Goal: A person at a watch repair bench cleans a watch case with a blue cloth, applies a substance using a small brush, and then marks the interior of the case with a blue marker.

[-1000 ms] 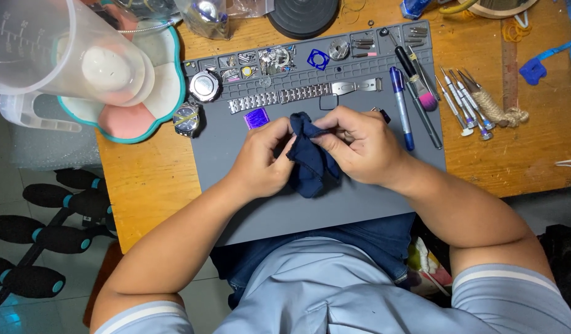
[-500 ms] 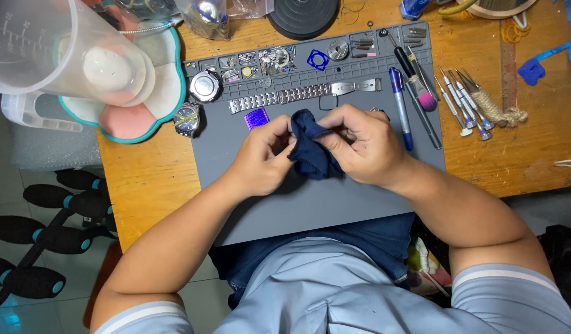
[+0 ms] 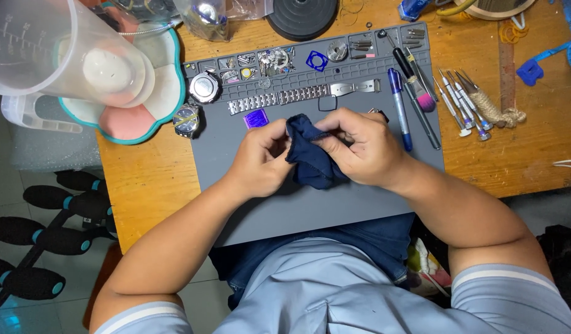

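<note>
while two hands [image 3: 316, 151] pinch one blue cloth [image 3: 310, 154], two watches [image 3: 196, 102] nearby.

Lighting: bright, even, diffuse; source appears overhead. Shadows soft and short, e.g. under both forearms on the grey mat [image 3: 335, 210]. Mild glare on the clear measuring jug [image 3: 56, 55] and metal watch bracelet [image 3: 301, 94]. Centre sharp w/ good colour. Jug, close to lens, out of focus. Floor at lower left dimmer. Slight wide-angle stretch at frame edges.
</note>
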